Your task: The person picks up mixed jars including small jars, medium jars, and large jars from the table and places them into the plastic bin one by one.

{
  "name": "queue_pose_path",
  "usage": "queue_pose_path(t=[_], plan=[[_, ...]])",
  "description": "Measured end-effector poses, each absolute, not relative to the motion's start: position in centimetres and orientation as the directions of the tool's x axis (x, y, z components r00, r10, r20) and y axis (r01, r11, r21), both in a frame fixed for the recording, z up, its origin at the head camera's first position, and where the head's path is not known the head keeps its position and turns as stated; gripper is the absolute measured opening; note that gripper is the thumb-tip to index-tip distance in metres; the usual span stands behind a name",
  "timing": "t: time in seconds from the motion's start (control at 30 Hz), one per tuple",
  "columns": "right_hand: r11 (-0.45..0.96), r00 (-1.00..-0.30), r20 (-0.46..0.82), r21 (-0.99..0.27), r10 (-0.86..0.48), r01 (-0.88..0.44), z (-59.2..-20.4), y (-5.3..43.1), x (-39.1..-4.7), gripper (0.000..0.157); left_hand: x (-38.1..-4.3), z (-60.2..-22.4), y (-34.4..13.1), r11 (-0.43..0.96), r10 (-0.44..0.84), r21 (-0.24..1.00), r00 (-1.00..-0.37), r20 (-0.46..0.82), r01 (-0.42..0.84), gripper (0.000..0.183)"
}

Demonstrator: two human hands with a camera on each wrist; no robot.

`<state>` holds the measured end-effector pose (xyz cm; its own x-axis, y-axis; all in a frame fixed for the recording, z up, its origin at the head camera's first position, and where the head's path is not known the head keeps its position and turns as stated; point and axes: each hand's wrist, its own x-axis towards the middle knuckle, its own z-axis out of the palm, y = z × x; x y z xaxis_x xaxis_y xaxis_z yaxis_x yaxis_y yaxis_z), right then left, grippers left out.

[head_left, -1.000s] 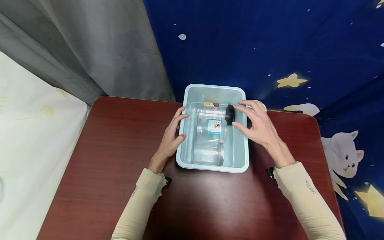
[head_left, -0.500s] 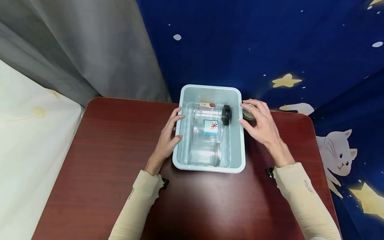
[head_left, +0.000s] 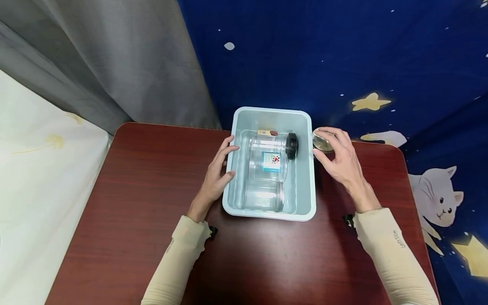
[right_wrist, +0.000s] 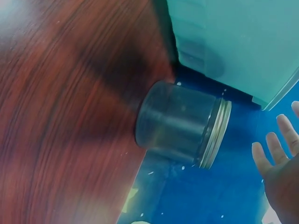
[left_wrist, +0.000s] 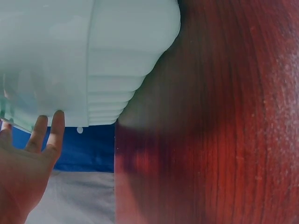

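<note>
A pale blue plastic bin (head_left: pixel 268 214) sits near the table's back edge. Lying on their sides in it are three clear jars: one with a black lid (head_left: pixel 292 146), one with a blue-edged label (head_left: pixel 272 162), and a plain clear jar (head_left: pixel 263 197) nearest me. My left hand (head_left: pixel 216 176) rests fingertips and thumb at the bin's left rim, fingers fairly straight. Right of the bin stands an upright clear jar with a gold lid (right_wrist: pixel 175 123). Over that lid hovers my right hand (head_left: pixel 341 161), fingers spread and relaxed; the right wrist view shows a gap between them.
The dark red wooden table (head_left: pixel 152 190) ends just behind the bin and the upright jar. A blue star-print curtain (head_left: pixel 267 55) and a grey curtain (head_left: pixel 126 63) hang directly behind it. White cloth (head_left: pixel 38 169) lies along the left side.
My right hand has moved right from the black lid, across the bin's right rim, to above the gold-lidded jar. The left hand stays at the left rim, and the jars lie as before.
</note>
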<state>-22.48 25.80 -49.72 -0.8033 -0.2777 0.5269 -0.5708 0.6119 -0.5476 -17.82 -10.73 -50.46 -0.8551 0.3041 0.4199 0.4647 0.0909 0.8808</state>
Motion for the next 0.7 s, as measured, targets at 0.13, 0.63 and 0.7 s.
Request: queue_pose_path(t=[0.13,0.63,0.7], plan=[[0.626,-0.811,0.516,-0.545,-0.274,-0.558,-49.9,26.3,-22.4,0.049,-17.8,-50.5,-10.8,0.102,0.304,0.882,-0.858,0.414,0.461,0.049],[0.688,-0.846,0.484,-0.537,-0.222,-0.488,-50.2,27.9,-22.5,0.051,-17.8,-50.5,-10.7,0.133,0.318,0.896,-0.875,0.366,0.423,0.049],[0.698,-0.850,0.474,-0.529,-0.228,-0.482,-50.2,28.1,-22.6,0.051,-17.8,-50.4,-10.7,0.122,0.317,0.897,-0.873,0.371,0.425,0.049]])
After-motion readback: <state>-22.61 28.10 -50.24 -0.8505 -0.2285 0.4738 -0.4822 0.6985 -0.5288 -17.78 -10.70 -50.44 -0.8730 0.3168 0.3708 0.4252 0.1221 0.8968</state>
